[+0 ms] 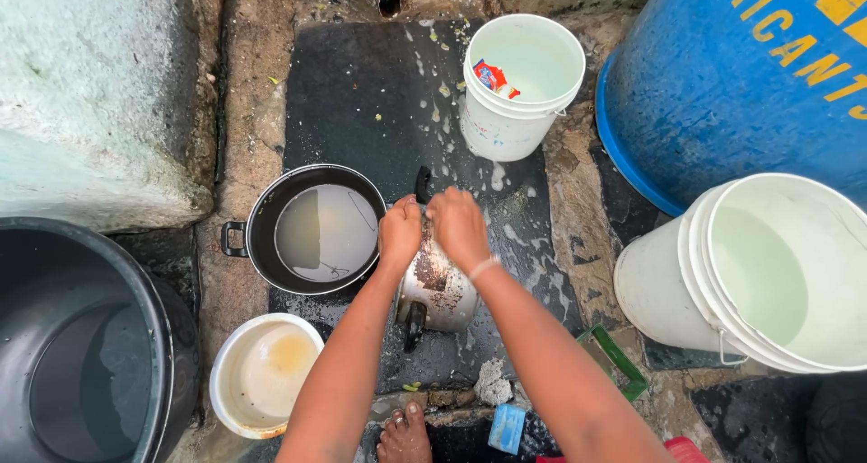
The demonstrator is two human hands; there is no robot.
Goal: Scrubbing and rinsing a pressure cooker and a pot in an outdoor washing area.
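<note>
Both hands' fingers (456,212) pressed on upturned pot (436,287), wet soapy black slab (361,93) beneath.

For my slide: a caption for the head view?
Both hands, left hand and right hand, grip a scorched metal pot on a wet slab.

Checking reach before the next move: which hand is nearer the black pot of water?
Left. The left hand grips the overturned metal pot right beside the black pot rim. The right hand is on the metal pot's far side, farther off.
</note>
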